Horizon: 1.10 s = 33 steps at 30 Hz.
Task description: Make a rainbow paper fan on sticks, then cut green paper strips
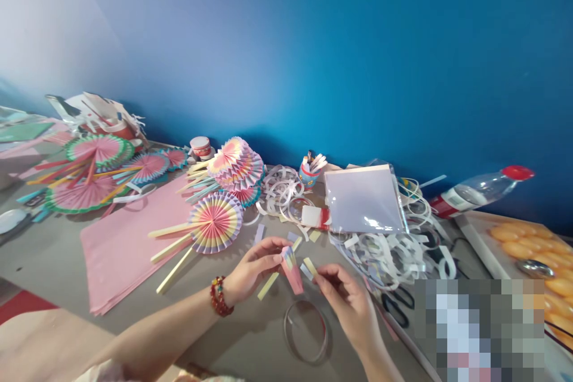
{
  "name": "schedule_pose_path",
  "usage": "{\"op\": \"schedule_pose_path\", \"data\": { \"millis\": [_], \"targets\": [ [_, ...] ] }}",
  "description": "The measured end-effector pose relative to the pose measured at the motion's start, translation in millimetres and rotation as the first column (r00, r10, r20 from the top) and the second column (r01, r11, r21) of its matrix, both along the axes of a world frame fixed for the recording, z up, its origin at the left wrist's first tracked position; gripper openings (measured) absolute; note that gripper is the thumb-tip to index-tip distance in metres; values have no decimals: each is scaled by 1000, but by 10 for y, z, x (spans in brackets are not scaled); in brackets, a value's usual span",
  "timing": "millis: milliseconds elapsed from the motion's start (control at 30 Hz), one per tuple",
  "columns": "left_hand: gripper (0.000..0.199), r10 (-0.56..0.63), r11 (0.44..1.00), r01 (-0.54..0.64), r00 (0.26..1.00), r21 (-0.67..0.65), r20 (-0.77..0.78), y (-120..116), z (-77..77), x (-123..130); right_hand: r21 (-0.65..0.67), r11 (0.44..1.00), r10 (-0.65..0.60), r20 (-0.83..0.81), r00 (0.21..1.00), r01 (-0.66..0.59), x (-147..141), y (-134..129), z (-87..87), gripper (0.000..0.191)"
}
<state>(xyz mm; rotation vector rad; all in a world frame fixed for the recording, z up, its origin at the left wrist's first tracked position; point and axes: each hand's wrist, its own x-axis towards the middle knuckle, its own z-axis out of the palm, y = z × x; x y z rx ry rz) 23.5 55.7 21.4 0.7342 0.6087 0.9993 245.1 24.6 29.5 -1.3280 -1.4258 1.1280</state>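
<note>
My left hand [262, 268], a beaded bracelet at its wrist, pinches a folded stack of pleated paper [292, 271] that is pink with yellow and blue near its top. Close by on the right, my right hand [344, 298] grips a small pale yellow and light blue paper strip [308, 267] between thumb and fingers. A gap separates the strip from the pleated paper. Below both hands lies a ring-shaped roll of tape [305, 332]. Yellow paper strips [268, 286] rest on the table beside my left hand. The finished-looking round paper fan [215, 222] lies farther left.
Pink paper sheets [134, 245] and several stacked fans [237, 164] cover the left side. Curled white strips [380, 256], a plastic-wrapped paper pack [364, 200], a pen cup [308, 174] and scissors [396, 307] lie right of centre. A bottle [483, 191] leans by the blue wall.
</note>
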Motion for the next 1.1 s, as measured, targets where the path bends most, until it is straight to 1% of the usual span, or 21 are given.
{"op": "schedule_pose_path", "data": {
  "millis": [300, 400, 567, 733, 900, 1000, 1100],
  "targets": [
    [32, -4, 1000, 4, 1000, 12, -9, -1, -2, -6, -40, 999, 23, -22, 999, -24, 11, 2, -80, 26],
    [32, -6, 1000, 6, 1000, 22, -9, 4, -11, -5, -34, 999, 16, -32, 999, -17, 5, -4, -88, 26],
    [31, -1, 1000, 2, 1000, 19, -9, -5, 0, 0, 5, 1000, 25, -18, 1000, -25, -26, -21, -12, 25],
    [31, 19, 1000, -17, 998, 26, -59, -15, -5, 2, 49, 998, 33, 56, 998, -35, -52, -53, 74, 21],
    [29, 30, 998, -27, 998, 57, -51, -21, -8, 27, 166, 981, 75, 173, 982, -104, -93, -143, 188, 11],
    [29, 48, 997, -45, 998, 57, -50, -26, 0, 43, 227, 962, 98, 218, 971, -148, -133, -184, 243, 10],
    [30, 55, 997, -52, 997, 52, -52, -32, -6, 51, 266, 951, 91, 240, 966, -155, -168, -195, 258, 10]
  ]
}}
